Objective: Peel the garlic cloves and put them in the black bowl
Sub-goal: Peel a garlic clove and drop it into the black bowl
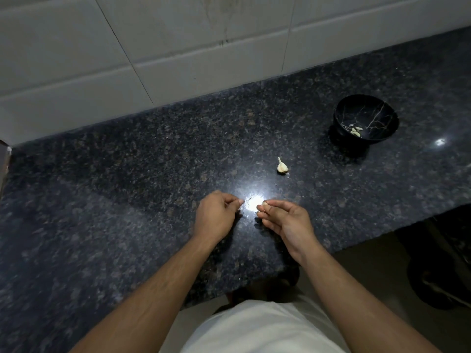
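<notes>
The counter (127,189) is polished dark granite, speckled grey and brown, with a bright glare spot right between the two hands; behind it rises a wall of large, pale, smooth tiles (76,59) with thin dark grout lines. The black bowl (366,119) stands well apart to the far right of the hands, round and glossy, its inner surface veined with thin pale lines like marble, and a few small, pale peeled cloves (356,130) lie together at its bottom. A partial garlic bulb (282,166), off-white and papery, lies on the granite between the hands and the bowl, its thin stem tip pointing up and away toward the wall while the fatter end faces the person. The right hand (285,220) is turned palm-up and slightly inward, thumb and forefinger pinching a small garlic clove (265,204) at the fingertips, with the other fingers loosely curled beneath it; the clove is too small to tell which way its long axis runs. The left hand (216,215) sits just beside it, across the glare, knuckles up, its fingers curled in with thumb and forefinger tips pressed together; whether a scrap of peel lies between them cannot be told. Both bare forearms reach forward from the bottom edge over a white garment (262,329).
</notes>
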